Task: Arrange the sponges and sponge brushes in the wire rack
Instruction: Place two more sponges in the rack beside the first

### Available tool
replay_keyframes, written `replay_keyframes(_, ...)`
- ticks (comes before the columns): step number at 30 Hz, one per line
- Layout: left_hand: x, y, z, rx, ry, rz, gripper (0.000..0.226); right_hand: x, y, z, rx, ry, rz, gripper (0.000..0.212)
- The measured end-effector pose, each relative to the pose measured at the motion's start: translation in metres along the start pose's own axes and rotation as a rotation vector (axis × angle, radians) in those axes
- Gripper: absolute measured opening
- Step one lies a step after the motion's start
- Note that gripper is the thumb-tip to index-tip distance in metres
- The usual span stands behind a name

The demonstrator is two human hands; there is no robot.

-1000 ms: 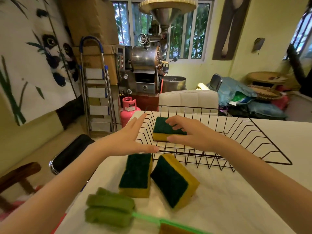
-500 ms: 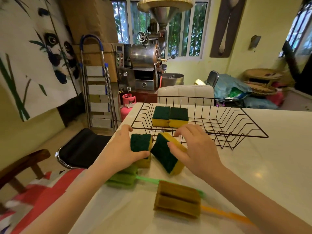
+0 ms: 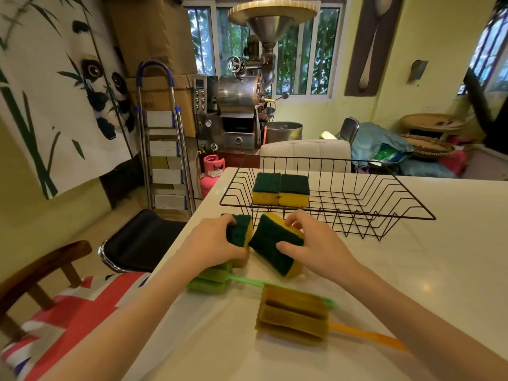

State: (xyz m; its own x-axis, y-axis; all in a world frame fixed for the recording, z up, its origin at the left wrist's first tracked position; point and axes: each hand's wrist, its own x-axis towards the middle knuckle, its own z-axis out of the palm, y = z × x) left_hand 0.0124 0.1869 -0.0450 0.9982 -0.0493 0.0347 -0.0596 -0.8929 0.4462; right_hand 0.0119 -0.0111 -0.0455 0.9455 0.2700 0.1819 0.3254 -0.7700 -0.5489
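Observation:
A black wire rack (image 3: 384, 213) stands on the white table, with two green-and-yellow sponges (image 3: 280, 188) side by side in its left end. In front of the rack, my left hand (image 3: 211, 243) grips a third sponge (image 3: 239, 232) and my right hand (image 3: 316, 243) grips a fourth, tilted sponge (image 3: 275, 246). Nearer me lie a green sponge brush (image 3: 211, 281) with a green handle, partly under my left hand, and an orange-brown sponge brush (image 3: 294, 314) with an orange handle.
The white table (image 3: 412, 270) extends to the right. A black chair seat (image 3: 143, 240) and a wooden chair (image 3: 41, 270) sit at the table's left edge. A white chair back (image 3: 305, 149) stands behind the rack.
My right hand left a second sponge in the rack and came back. Both hands closed on the two sponges lying in front of the rack.

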Motion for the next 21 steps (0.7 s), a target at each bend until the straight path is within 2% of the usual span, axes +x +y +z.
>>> replay_keyframes(9,-0.01,0.001,-0.038,-0.044,0.013,-0.044,0.057,-0.001,0.005,-0.024,0.136,-0.09,0.019,0.036)
replay_keyframes(16,-0.028,0.024,-0.086,-0.049,-0.07,0.025,0.039,0.004,0.009,-0.051,0.36,-0.034,0.03,0.02)
replay_keyframes(21,-0.013,0.054,-0.099,-0.129,-0.014,0.142,0.041,0.015,0.014,-0.082,0.456,0.106,0.038,0.023)
